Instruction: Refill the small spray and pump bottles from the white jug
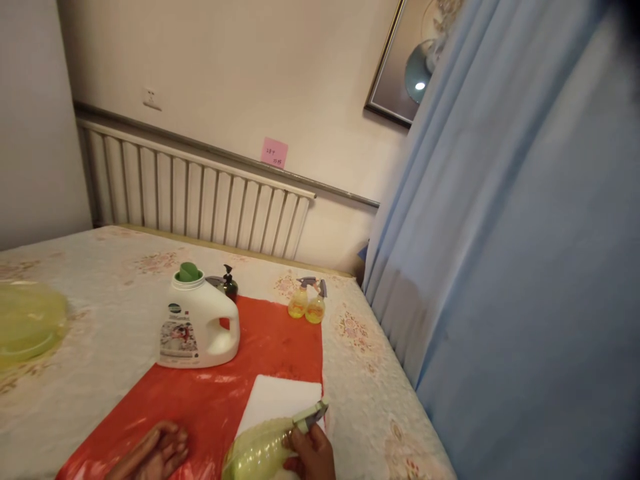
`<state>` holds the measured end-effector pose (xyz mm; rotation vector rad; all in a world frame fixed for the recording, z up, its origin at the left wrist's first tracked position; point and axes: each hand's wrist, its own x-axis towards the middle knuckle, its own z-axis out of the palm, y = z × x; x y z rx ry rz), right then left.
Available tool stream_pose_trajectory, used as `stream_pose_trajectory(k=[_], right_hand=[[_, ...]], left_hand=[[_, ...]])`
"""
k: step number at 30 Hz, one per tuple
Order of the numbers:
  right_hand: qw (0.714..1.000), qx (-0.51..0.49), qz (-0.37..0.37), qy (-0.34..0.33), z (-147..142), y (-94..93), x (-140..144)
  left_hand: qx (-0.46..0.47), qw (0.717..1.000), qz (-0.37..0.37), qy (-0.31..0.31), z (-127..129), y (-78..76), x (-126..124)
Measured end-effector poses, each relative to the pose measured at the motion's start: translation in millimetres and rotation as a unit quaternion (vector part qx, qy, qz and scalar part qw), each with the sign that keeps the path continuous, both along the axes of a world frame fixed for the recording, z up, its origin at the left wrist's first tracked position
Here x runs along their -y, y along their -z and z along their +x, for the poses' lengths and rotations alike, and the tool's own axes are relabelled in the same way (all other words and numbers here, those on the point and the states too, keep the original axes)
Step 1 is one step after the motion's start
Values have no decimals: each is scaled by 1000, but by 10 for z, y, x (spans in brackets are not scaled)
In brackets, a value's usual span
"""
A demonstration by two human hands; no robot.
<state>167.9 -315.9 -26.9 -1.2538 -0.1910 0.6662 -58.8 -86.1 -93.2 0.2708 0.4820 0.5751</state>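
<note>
At the bottom edge my right hand (311,455) grips a clear spray bottle (260,448) of yellow-green liquid, its grey nozzle pointing up and right. The bottle lies over a white folded cloth (277,400) on a red mat (215,393). My left hand (157,453) rests flat on the red mat, fingers together, holding nothing. A white detergent jug (197,323) with a green cap stands upright on the mat's far left part.
A dark pump bottle (229,283) stands behind the jug. Two small yellow spray bottles (307,303) stand at the mat's far right corner. A yellow-green plastic lid (27,323) lies at left. A blue curtain (500,267) hangs on the right; a radiator (195,200) lines the wall.
</note>
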Motion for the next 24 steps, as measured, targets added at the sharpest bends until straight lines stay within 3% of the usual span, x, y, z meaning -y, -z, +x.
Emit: stream_pose_trajectory(k=[9,14,18,21,24], right_hand=[[1000,5,-11,-18,-95,-1,-61],[999,14,-21,-19,-156,9,-97],[999,18,-15,-32,-216,-7,-136],[999,22,-10,-48,-270,-82,-135],[997,33,-3,-67,-327,-207,-104]], left_hand=[[1,999,45,-1,11,-7,20],[6,989,142,30,62,-353,205],[-55,961,254,92,91,-661,413],[-80,940,306,131,121,-743,547],[-74,926,331,167,183,-700,647]])
